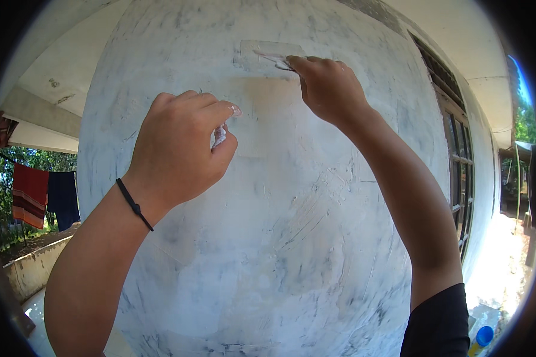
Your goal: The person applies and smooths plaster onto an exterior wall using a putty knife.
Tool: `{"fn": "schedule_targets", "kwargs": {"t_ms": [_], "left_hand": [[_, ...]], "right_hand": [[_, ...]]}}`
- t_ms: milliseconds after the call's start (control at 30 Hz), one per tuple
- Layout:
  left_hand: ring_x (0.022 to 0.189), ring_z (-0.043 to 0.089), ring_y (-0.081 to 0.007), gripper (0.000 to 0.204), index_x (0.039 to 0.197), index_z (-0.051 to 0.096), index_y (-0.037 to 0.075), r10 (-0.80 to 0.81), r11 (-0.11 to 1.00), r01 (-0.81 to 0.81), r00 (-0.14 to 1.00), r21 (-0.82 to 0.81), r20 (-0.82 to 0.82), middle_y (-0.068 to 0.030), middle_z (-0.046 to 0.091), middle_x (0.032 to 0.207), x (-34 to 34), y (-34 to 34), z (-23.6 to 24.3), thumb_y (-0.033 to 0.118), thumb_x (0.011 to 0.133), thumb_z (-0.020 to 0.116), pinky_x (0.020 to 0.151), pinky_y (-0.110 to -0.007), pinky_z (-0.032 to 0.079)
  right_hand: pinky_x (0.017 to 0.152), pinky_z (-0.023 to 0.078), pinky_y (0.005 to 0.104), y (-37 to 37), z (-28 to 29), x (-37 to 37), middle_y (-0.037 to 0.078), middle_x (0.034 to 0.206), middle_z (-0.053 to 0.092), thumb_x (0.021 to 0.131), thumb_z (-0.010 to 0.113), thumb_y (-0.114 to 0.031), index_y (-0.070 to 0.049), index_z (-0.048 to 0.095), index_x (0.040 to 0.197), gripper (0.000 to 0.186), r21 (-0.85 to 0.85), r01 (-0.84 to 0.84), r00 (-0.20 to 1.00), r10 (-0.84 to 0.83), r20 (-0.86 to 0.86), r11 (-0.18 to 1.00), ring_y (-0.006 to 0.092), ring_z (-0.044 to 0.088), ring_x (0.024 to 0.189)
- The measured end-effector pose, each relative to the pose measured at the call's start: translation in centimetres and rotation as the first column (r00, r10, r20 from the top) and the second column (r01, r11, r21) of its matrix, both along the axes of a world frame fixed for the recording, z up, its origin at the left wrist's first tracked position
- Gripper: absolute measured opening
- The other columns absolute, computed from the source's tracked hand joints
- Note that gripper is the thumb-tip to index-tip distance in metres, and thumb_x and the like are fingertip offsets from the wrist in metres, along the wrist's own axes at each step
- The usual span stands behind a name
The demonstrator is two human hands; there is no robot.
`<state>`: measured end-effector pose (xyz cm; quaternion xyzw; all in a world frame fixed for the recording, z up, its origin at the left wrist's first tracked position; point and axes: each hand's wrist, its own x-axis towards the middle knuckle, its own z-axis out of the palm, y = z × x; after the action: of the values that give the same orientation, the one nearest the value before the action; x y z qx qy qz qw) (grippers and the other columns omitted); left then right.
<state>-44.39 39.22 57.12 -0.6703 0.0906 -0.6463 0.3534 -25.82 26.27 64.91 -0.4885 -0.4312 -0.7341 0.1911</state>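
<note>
A pale wall with grey-blue streaks and scratches fills the middle of the view. High on it, my right hand is closed around a putty knife, whose blade lies near a damp-looking rectangular patch on the wall. White paste coats the knife, and most of its handle is hidden in my grip. Lower and to the left, my left hand is closed, its back toward me. Between thumb and fingers shows a bit of a white, paste-smeared thing; its kind is hidden. White paste also sticks to a fingertip.
To the right of the wall is a window with a wooden frame and bars. Red and dark cloths hang on a line at the far left, above a low wall. At the lower right stands a blue-and-yellow container.
</note>
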Motion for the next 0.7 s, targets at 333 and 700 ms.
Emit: {"fn": "schedule_targets", "kwargs": {"t_ms": [333, 700], "left_hand": [[0.082, 0.06, -0.0232, 0.02, 0.09, 0.066, 0.005, 0.067, 0.996, -0.067, 0.998, -0.051, -0.011, -0.0089, 0.067, 0.087, -0.8, 0.2, -0.3, 0.003, 0.074, 0.055, 0.076, -0.035, 0.042], [0.082, 0.06, -0.0233, 0.021, 0.093, 0.067, 0.004, 0.047, 0.998, -0.048, 0.999, -0.051, -0.013, -0.0093, 0.067, 0.088, -1.7, -0.8, -0.3, 0.003, 0.076, 0.054, 0.076, -0.035, 0.041]], "right_hand": [[0.064, 0.052, 0.0382, 5.5, 1.2, 0.9, 0.013, 0.079, 0.065, 0.077, 0.051, -0.001, -0.003, 0.059, 0.092, 0.017, -0.046, 0.183, 0.983, -0.183, 0.017, 0.982, 0.0286, 0.065, 0.073], [0.064, 0.053, 0.0373, 1.1, -4.4, -0.4, 0.013, 0.085, 0.066, 0.079, 0.054, 0.001, -0.004, 0.061, 0.104, 0.027, 0.01, 0.016, 0.984, -0.018, 0.175, 1.0, 0.0279, 0.065, 0.075]]}}
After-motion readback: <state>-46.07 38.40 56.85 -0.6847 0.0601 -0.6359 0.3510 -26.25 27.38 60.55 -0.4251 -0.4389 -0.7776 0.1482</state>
